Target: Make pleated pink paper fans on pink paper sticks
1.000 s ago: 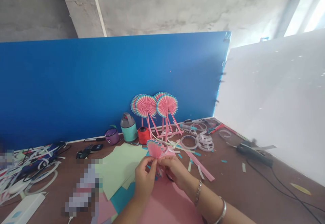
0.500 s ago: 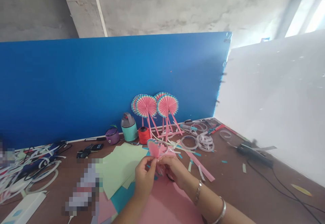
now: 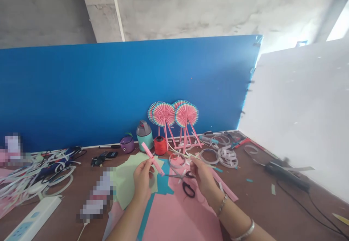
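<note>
A narrow folded pink paper strip [image 3: 157, 166] is pinched between the thumb and fingers of my left hand [image 3: 143, 177], tilted over the green and blue sheets. My right hand [image 3: 203, 173] is held apart to the right, its thumb and fingertips pressed together; what they hold, if anything, is too small to make out. Between my hands, scissors with black handles [image 3: 188, 189] lie on the papers, their blades toward the strip. Pink sheets [image 3: 182, 219] lie under my wrists, with light green sheets [image 3: 128, 177] to the left.
Round pink pleated fans [image 3: 164, 114] on stick legs lean against the blue partition [image 3: 109, 95]. Beside them stand a red thread spool [image 3: 160, 146], a teal-grey bottle [image 3: 144, 137] and a purple pot [image 3: 127, 144]. Tape coils [image 3: 228, 157], a power strip [image 3: 35, 219] and cables lie around.
My hands have moved apart from the spread pleated pink paper they were holding together. The folded strip is now in my left hand alone, and the scissors show between my hands.
</note>
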`<state>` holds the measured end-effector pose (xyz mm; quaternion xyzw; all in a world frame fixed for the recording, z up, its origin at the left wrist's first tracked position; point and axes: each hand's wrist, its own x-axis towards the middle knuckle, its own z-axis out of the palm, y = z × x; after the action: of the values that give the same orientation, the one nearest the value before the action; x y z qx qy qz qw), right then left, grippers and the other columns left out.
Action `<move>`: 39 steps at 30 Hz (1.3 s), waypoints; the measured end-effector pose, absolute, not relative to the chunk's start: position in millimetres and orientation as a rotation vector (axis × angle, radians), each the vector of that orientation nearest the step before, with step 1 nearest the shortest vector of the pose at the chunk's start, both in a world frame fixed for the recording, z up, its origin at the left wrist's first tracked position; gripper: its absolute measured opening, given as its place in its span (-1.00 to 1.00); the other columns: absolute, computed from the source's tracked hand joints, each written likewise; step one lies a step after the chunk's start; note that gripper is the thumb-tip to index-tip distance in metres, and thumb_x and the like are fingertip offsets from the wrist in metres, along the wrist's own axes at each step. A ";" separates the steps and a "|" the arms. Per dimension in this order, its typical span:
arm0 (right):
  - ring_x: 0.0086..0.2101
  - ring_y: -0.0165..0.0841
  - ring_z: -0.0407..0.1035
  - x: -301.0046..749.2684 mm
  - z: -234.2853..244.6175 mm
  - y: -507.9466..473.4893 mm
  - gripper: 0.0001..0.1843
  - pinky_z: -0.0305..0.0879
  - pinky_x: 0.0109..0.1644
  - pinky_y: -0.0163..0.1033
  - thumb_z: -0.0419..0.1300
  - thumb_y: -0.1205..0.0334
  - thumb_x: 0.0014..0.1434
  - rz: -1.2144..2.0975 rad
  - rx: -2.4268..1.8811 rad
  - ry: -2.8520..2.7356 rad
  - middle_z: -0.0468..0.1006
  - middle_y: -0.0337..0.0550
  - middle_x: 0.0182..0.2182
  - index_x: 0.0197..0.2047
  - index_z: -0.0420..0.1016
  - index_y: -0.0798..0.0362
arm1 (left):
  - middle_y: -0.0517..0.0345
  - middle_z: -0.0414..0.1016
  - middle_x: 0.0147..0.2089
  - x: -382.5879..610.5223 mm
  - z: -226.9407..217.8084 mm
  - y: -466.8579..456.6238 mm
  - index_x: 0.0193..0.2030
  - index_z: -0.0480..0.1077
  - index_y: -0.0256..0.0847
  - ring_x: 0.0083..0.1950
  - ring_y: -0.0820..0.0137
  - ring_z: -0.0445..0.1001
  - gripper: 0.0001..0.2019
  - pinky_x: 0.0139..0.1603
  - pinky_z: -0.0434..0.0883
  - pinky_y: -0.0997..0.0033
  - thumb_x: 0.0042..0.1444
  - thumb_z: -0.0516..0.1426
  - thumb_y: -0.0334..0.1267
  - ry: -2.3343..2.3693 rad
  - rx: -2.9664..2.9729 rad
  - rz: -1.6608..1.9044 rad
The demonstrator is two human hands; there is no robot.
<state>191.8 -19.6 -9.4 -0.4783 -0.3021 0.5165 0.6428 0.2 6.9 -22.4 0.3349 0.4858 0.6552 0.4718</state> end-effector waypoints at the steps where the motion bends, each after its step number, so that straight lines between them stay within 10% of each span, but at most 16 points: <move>1: -0.55 -0.44 0.13 192.5 -10.9 -19.6 -0.77 0.07 -0.47 -0.31 0.24 0.08 -0.13 1.142 -1.119 -0.698 0.29 -0.31 -0.59 -0.51 0.33 0.03 | 0.29 0.32 -0.62 1.7 -21.3 5.5 -0.42 0.48 -0.30 -0.58 0.55 0.23 -0.63 -0.58 0.12 0.58 -0.22 0.29 0.00 1.134 0.826 1.562; 4: -0.42 -0.36 0.25 192.0 -14.8 -20.7 -0.67 0.13 -0.42 -0.30 0.28 0.03 -0.11 1.023 -1.201 -0.834 0.43 -0.23 -0.41 -0.28 0.44 0.02 | 0.21 0.45 -0.53 6.9 -16.4 -0.4 -0.43 0.49 -0.29 -0.49 0.49 0.35 -0.69 -0.48 0.23 0.54 -0.20 0.30 -0.07 0.921 0.820 1.398; 10: -0.48 -0.37 0.25 183.4 -16.2 -22.2 -0.52 0.12 -0.39 -0.27 0.15 -0.15 0.04 1.057 -1.205 -1.148 0.41 -0.17 -0.57 -0.60 0.43 0.11 | 0.20 0.50 -0.46 13.4 -8.6 -14.0 -0.42 0.46 -0.26 -0.42 0.44 0.43 -0.80 -0.35 0.32 0.47 -0.07 0.27 -0.15 0.666 0.806 1.176; 18: -0.16 -0.23 0.32 177.5 -12.8 -33.2 -0.71 0.25 -0.14 -0.18 0.16 0.11 0.08 0.579 -1.130 -1.431 0.45 -0.06 -0.16 -0.12 0.44 0.02 | 0.14 0.53 -0.39 15.7 -9.7 -18.4 -0.37 0.45 -0.26 -0.35 0.36 0.48 -0.79 -0.27 0.35 0.39 -0.08 0.28 -0.17 0.645 0.784 1.089; 39: 0.15 -0.09 0.07 178.3 -11.0 -39.7 -0.40 0.14 0.13 0.04 0.07 0.45 0.01 0.089 -1.053 -1.878 0.11 -0.04 0.18 0.13 0.27 -0.14 | 0.20 0.41 -0.46 15.2 -9.2 -21.3 -0.41 0.45 -0.24 -0.46 0.49 0.34 -0.83 -0.39 0.23 0.50 -0.07 0.27 -0.19 0.596 0.880 0.895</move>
<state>178.3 -39.7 -11.0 -0.4302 -0.7677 0.0362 0.4736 15.2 -21.3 -9.2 0.4057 0.2744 0.4122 0.7683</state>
